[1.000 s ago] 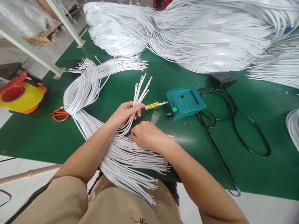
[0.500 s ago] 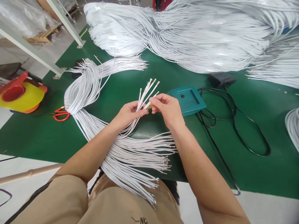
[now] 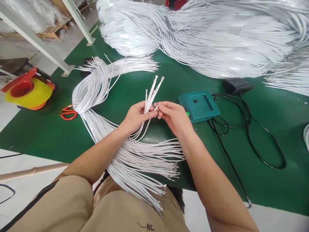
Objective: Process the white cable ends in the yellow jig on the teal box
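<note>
- A loose fan of white wires (image 3: 145,161) lies nearest, trailing off the table edge over the person's lap, stripped tips pointing right.
- The left hand (image 3: 136,116) is closed around a small bunch (image 3: 152,91) lifted out of that fan; the tips stand up and lean away. The bunch looks tighter than half a second ago, when its ends splayed wider.
- The right hand (image 3: 173,117) has come up from the fan, where it lay a second ago, and now pinches one wire tip (image 3: 157,106) between thumb and forefinger, just beside the left fingers. That tip sits lower than it did half a second ago, as if it is being drawn clear of the bunch.
- My reading: the work has gone from gathering wires to singling one out.
- Just beyond the right hand sits the teal box (image 3: 201,104) on the green table (image 3: 265,129); the yellow-handled tool seen beside it a second ago is hidden behind the hands.
- Left of the hands, scissors (image 3: 67,113) lie by a looped bundle (image 3: 91,87).
- Farthest off, big wire heaps (image 3: 217,38).
</note>
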`<control>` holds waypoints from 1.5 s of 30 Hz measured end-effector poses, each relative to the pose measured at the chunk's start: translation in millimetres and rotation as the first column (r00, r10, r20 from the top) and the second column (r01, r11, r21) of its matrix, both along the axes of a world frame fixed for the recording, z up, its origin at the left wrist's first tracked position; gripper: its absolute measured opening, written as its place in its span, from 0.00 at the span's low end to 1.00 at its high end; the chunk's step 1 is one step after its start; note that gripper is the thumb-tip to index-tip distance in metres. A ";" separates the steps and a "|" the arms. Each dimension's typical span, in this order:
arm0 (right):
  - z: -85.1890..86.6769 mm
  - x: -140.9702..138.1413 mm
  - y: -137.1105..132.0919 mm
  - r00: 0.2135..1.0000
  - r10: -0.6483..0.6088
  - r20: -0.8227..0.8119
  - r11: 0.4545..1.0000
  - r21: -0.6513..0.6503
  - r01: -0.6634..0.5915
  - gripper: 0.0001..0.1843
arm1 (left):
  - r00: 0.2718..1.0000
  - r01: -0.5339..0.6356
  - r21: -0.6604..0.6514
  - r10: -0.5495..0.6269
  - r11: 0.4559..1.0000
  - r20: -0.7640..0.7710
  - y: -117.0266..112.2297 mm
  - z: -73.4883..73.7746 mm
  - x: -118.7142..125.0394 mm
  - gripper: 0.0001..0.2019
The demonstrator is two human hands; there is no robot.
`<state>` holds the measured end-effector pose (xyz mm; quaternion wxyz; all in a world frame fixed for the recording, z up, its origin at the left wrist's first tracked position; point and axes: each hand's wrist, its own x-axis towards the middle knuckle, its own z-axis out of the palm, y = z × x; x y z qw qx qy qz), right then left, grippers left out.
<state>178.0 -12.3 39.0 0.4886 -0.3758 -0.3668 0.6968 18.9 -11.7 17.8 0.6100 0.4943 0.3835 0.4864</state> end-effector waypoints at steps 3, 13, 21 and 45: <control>-0.8 -3.3 -0.4 0.996 0.031 -0.082 0.996 -0.077 -0.037 0.07 | 0.999 -0.036 0.016 0.037 0.999 -0.033 -0.4 0.9 0.4 0.13; -0.7 -1.6 1.5 0.995 0.024 0.094 0.998 -0.057 -0.018 0.22 | 0.989 0.023 0.021 -0.020 1.000 -0.145 -6.0 4.4 7.0 0.14; -2.0 1.0 -0.1 0.997 0.071 -0.041 0.993 -0.089 -0.074 0.19 | 0.987 -0.034 0.020 0.037 0.999 -0.158 -2.1 1.3 2.8 0.14; 1.1 3.0 -3.0 0.769 -0.171 0.616 0.936 0.345 -0.069 0.10 | 0.988 0.110 -0.045 -0.114 0.993 -0.103 0.2 2.5 -2.2 0.21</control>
